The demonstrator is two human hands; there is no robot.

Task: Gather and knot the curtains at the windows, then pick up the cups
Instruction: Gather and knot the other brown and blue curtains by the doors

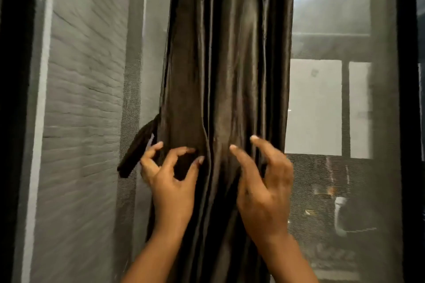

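Observation:
A dark brown satin curtain [227, 64] hangs in gathered folds down the middle of the window. My left hand [171, 181] is at its left side with fingers curled and spread, fingertips touching the cloth. My right hand [264, 188] is at the right side, fingers apart and resting on the folds. Neither hand has closed around the fabric. A dark strip of cloth [135, 151] sticks out to the left behind the curtain. No cups are in view.
A mesh screen [333, 179] covers the window behind the curtain. A dark window frame [13, 99] runs down the left edge, another dark frame [411, 99] down the right. Outside are a brick wall [85, 76] and buildings.

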